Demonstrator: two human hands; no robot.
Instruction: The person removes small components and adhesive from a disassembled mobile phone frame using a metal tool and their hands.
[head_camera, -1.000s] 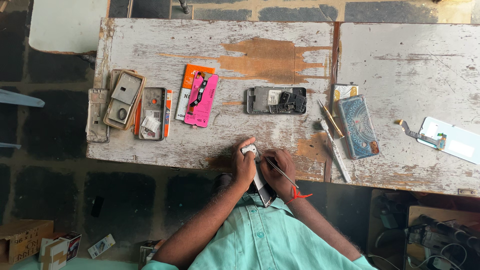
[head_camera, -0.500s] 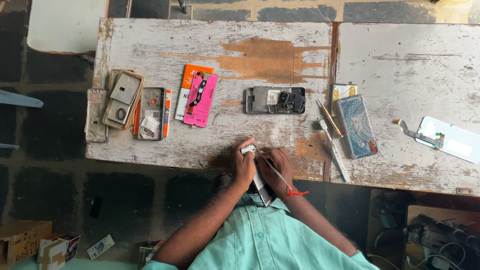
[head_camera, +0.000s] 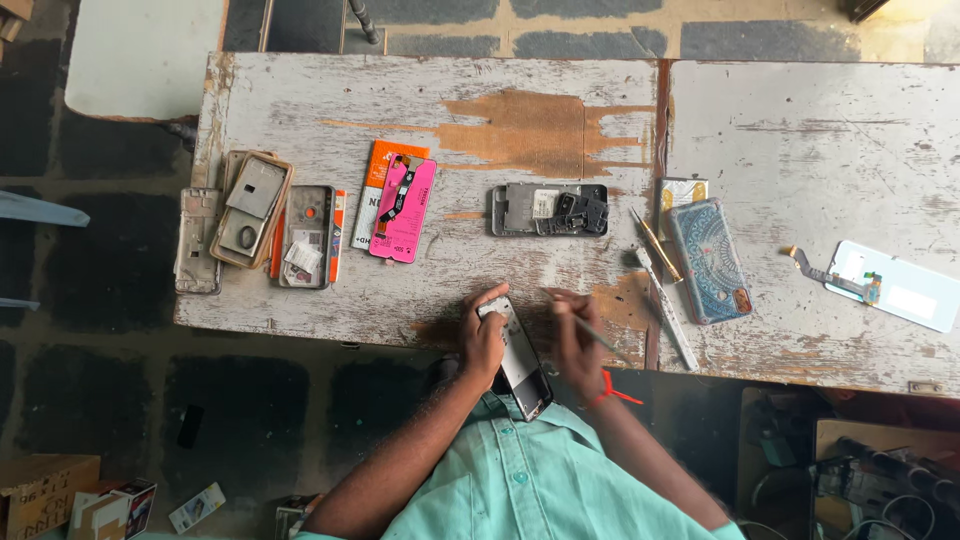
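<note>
My left hand (head_camera: 482, 340) grips a slim opened phone body (head_camera: 521, 356) at the table's near edge, tilted toward me. My right hand (head_camera: 577, 345) holds a thin metal tool (head_camera: 590, 330) pinched in its fingers, its tip beside the phone. A red thread is tied on my right wrist. Just beyond my hands lies an opened grey phone chassis (head_camera: 549, 210) with exposed parts.
On the worn white wooden table (head_camera: 780, 130): stacked phone frames (head_camera: 250, 215) and an open phone (head_camera: 307, 236) at left, a pink packet (head_camera: 403, 208), a patterned blue phone case (head_camera: 708, 260), tweezers and a thin tool (head_camera: 664, 300), a white screen panel (head_camera: 895, 290) at right. Boxes lie on the floor.
My right hand has swung the thin tool outward to the right of the phone; both hands stay at the table's near edge.
</note>
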